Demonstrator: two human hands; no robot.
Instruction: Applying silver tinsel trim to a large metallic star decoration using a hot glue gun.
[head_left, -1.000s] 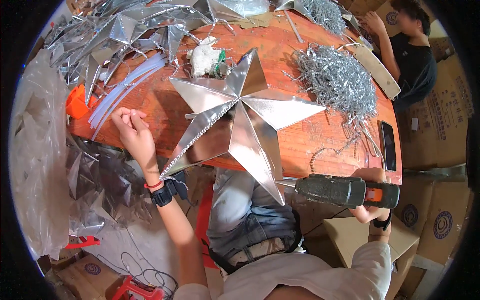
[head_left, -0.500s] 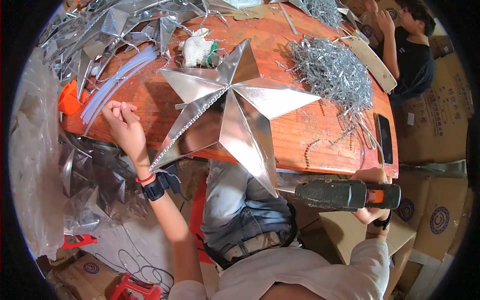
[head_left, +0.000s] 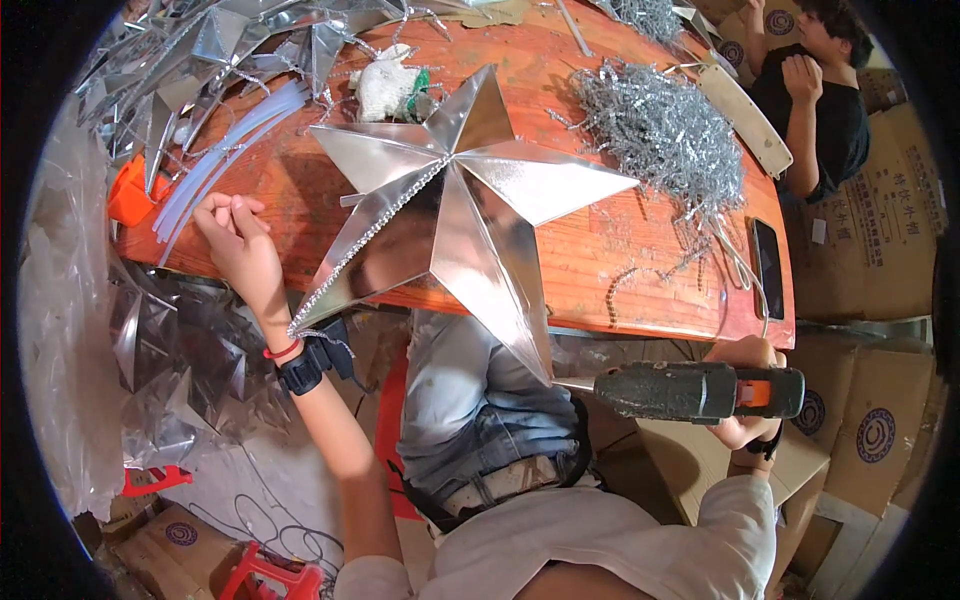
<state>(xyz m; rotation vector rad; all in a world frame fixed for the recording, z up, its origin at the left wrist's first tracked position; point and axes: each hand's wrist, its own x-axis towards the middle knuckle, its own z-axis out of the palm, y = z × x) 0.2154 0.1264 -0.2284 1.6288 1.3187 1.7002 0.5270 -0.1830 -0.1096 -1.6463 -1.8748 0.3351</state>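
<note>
**At the tabletop edge: star, strip and glue gun**

On the orange wooden tabletop (head_left: pixel 640 250) lay a large silver foil star (head_left: pixel 455 195), one long point hanging over the near edge toward my lap. A beaded silver trim (head_left: pixel 370 240) ran along the ridge of its lower-left point.

I noted my left hand (head_left: pixel 235 240) resting on the tabletop, left of the star, fingers pinched together on something too small to make out, just beside a bundle of translucent white sticks (head_left: pixel 225 150). A black wristwatch (head_left: pixel 305 365) and a red band sat on that wrist.

My right hand (head_left: pixel 750 395) was below the tabletop edge, its grip closed around a dark glue gun (head_left: pixel 690 390), nozzle pointing left toward the star's overhanging tip, not touching it.

Farther back: a heap of silver tinsel shreds (head_left: pixel 665 130), a black phone (head_left: pixel 768 268) near the right edge, more foil stars (head_left: pixel 210 60) piled at far left. Another person in a black shirt (head_left: pixel 820 110) sat at the far right corner.
</note>
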